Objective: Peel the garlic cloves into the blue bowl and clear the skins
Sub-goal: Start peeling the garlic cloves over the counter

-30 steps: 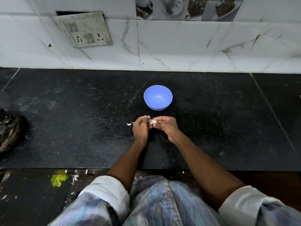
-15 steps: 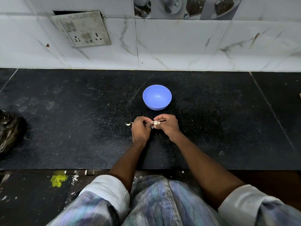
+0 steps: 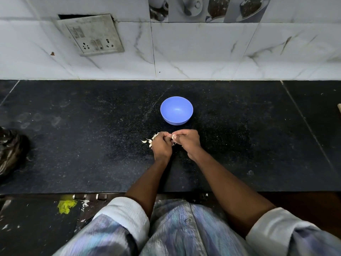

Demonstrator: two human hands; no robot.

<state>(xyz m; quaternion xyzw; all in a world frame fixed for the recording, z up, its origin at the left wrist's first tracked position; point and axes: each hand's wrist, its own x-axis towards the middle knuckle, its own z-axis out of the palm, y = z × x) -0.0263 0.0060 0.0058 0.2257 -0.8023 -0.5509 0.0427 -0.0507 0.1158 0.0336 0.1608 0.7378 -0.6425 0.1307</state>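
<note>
A blue bowl (image 3: 176, 110) stands on the black counter (image 3: 92, 145), and its inside looks bare. Just in front of it my two hands meet. My right hand (image 3: 188, 142) pinches a small pale garlic clove (image 3: 173, 137) between fingers and thumb. My left hand (image 3: 161, 145) is curled against the same clove, fingertips touching it. White garlic skins (image 3: 149, 140) lie on the counter at the left edge of my left hand, partly hidden under it.
A dark crumpled bag (image 3: 11, 154) sits at the counter's far left. A tiled wall with a switch plate (image 3: 92, 35) rises behind the counter. The counter's front edge runs just above my lap. A yellow smear (image 3: 66, 206) marks the lower ledge.
Both hands stayed in front of the bowl, working the clove. More white skin bits now show beside my left hand.
</note>
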